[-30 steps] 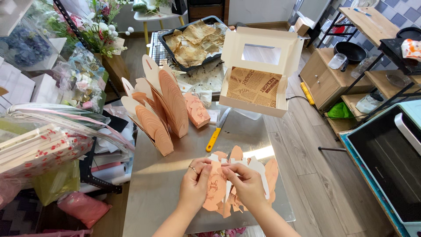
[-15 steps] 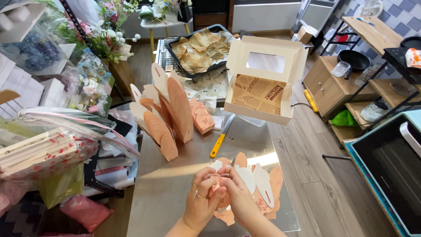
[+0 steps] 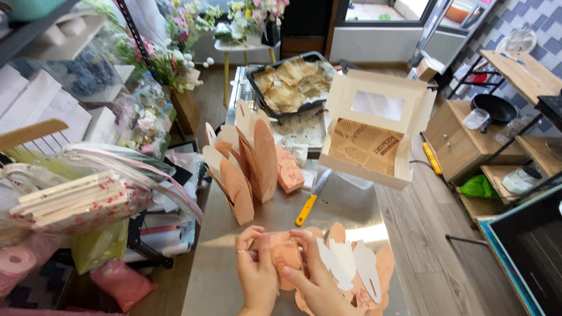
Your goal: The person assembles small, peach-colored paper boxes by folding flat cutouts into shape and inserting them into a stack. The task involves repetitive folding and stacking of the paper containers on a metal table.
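One flat peach carton blank (image 3: 285, 256) is gripped by both the left hand (image 3: 256, 275) and right hand (image 3: 313, 280) above the surface (image 3: 339, 202), several folded cartons (image 3: 249, 161) stand finished behind, and a stack of blanks (image 3: 357, 272) remains unfolded.

Bare forearms — a ring on the left hand (image 3: 256, 274).

Two hands work at the steel bench (image 3: 345, 213): one left hand (image 3: 257, 275), one right hand (image 3: 316, 281). One yellow-handled knife (image 3: 311, 199) lies there. One open white cardboard box with a window lid (image 3: 374, 134) stands beside one black tray of flat pastries (image 3: 293, 85). About four folded peach paper cartons (image 3: 246, 164) stand upright. One flat stack of unfolded peach carton blanks (image 3: 357, 269) lies flat; their number cannot be told.
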